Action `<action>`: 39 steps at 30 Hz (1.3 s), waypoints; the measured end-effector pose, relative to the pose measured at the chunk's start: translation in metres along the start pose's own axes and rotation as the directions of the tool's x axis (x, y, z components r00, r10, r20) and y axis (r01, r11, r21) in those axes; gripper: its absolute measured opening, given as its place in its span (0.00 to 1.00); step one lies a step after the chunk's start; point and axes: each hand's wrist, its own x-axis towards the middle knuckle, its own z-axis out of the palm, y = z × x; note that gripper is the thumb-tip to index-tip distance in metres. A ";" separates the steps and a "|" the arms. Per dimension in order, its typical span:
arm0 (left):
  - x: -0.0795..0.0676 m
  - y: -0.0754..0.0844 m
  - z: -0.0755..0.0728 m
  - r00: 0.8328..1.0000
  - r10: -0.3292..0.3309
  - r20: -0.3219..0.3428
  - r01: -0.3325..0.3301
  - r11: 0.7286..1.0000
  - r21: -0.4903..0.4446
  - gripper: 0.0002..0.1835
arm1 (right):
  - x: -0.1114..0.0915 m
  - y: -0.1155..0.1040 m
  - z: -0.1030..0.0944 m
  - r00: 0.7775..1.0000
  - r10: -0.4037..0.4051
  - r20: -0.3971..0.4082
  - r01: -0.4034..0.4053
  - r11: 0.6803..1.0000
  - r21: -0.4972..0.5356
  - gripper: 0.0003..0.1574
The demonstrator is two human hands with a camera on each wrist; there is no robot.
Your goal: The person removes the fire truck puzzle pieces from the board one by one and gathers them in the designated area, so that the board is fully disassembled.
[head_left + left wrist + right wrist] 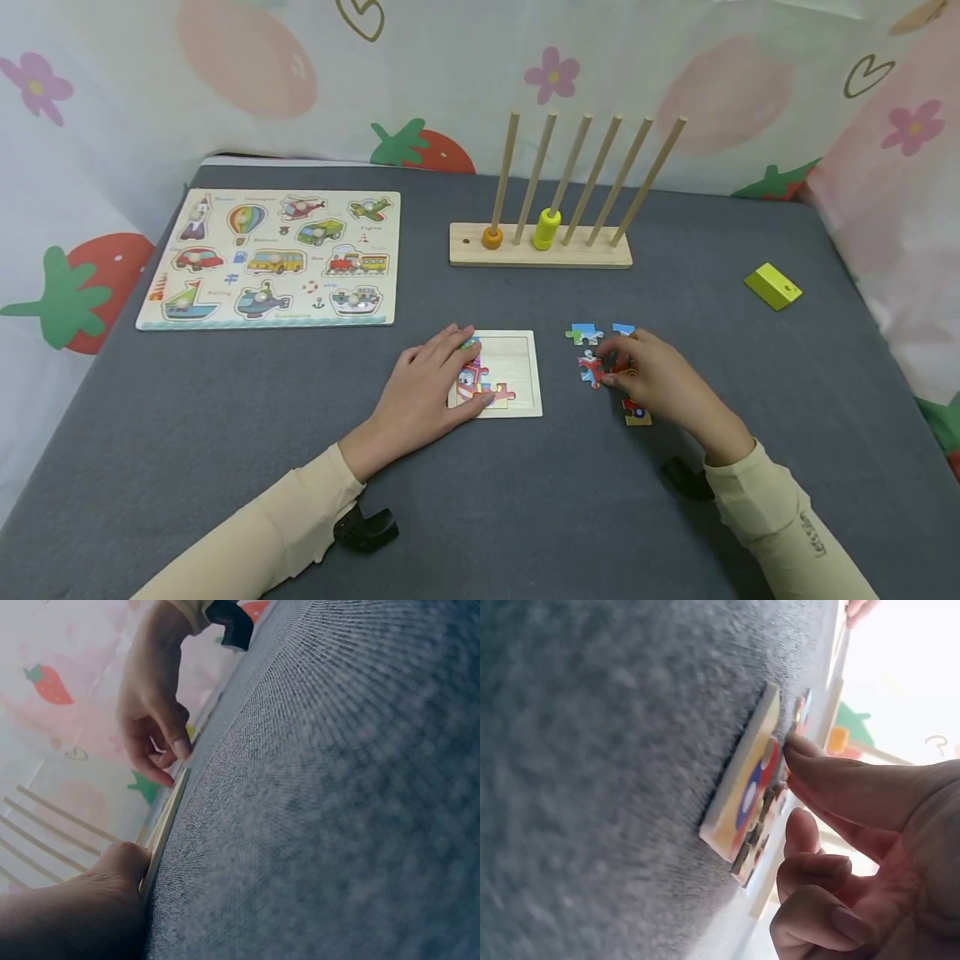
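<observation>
My left hand [426,379] rests on a square wooden puzzle board [522,354] with fingers spread, partly covering the joined jigsaw pieces [469,380] at its left side. In the left wrist view its thumb lies at the board's edge. To the right, my right hand [660,379] hovers low over loose jigsaw pieces. Its bent thumb and index finger stand apart beside a red-and-blue piece [590,369]; no piece shows held. A blue-and-green piece [584,333] lies behind, and a yellow-edged piece with a wheel [638,412] under the palm's near side. Other pieces are partly hidden.
A vehicle peg board [315,231] lies at the back left. Behind the puzzle stands a wooden rack of upright rods [540,256] with orange and yellow-green beads. A yellow block [773,287] sits at the right on the grey tablecloth [525,508].
</observation>
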 end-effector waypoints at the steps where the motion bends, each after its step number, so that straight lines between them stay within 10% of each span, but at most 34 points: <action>1: 0.000 0.000 0.000 1.000 0.000 0.001 0.000 1.000 0.001 0.36 | 0.000 0.000 0.001 1.000 -0.002 0.001 0.002 1.000 -0.001 0.15; 22: 0.000 0.000 0.000 1.000 0.004 -0.008 -0.004 1.000 0.003 0.36 | 0.001 -0.005 0.003 1.000 0.002 0.005 -0.002 1.000 -0.013 0.15; 32: 0.000 -0.001 0.001 1.000 -0.003 0.005 0.003 1.000 -0.007 0.34 | -0.001 -0.032 -0.017 0.967 0.220 -0.128 -0.194 0.962 0.190 0.15; 39: 0.000 -0.002 0.001 1.000 0.005 -0.026 -0.006 1.000 -0.007 0.24 | 0.008 -0.056 -0.005 0.991 0.132 -0.032 -0.120 0.960 0.252 0.10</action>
